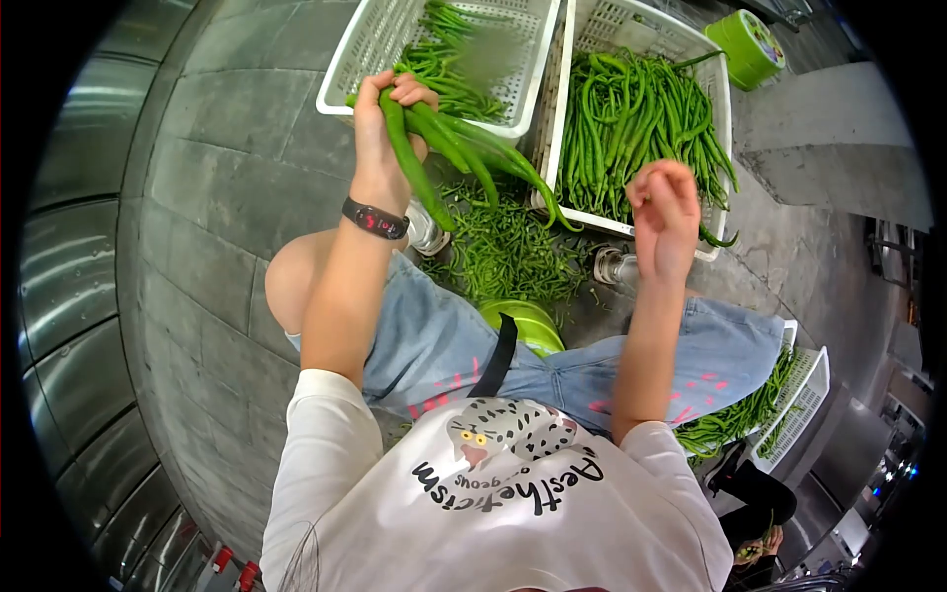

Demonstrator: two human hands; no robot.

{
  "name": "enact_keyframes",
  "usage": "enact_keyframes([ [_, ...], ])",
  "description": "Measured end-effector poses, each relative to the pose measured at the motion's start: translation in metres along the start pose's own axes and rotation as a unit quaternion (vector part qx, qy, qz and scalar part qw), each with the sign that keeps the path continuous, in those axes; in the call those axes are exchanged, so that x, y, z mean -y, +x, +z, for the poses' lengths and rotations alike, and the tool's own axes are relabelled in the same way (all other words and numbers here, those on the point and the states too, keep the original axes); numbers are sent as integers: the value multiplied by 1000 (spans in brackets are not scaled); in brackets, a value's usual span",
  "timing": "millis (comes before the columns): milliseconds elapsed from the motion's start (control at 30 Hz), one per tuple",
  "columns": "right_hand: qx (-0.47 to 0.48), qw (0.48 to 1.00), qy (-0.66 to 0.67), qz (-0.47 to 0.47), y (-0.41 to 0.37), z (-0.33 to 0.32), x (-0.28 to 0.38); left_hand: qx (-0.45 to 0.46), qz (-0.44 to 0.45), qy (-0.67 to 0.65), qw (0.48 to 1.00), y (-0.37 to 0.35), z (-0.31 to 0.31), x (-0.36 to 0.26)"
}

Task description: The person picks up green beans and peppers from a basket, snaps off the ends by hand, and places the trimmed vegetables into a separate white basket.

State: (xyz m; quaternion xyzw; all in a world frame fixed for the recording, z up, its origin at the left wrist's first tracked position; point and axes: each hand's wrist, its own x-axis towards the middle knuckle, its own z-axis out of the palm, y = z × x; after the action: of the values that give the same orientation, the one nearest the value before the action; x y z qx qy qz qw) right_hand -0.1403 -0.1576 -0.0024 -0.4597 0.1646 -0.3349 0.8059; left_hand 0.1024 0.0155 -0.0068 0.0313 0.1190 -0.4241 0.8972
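My left hand (380, 133), with a dark band on its wrist, is closed around a bunch of long green chili peppers (434, 148). The peppers hang down and to the right, between two white plastic crates. Over the near edge of the right crate (727, 148), my right hand (666, 197) is raised with its fingers curled in. Whether anything small sits in those fingers is hidden. Many long green peppers (626, 128) fill that crate. In the left crate (340, 84) lies a smaller heap of green peppers (444, 69), partly blurred.
Green stem pieces (513, 252) litter the floor between my feet. A green seat (533, 326) shows between my legs. One green tub (747, 49) stands beyond the right crate. Another crate (804, 405) with green peppers is at my right, near another person's hand (772, 543).
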Motion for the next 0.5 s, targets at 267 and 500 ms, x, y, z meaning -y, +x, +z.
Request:
enact_keyframes([
  [267,50,921,-387,-5,-42,7,-7,-65,59,48,995,9,-2,-8],
  [500,117,923,-361,63,-37,17,-27,-172,117,90,974,17,-19,-13],
])
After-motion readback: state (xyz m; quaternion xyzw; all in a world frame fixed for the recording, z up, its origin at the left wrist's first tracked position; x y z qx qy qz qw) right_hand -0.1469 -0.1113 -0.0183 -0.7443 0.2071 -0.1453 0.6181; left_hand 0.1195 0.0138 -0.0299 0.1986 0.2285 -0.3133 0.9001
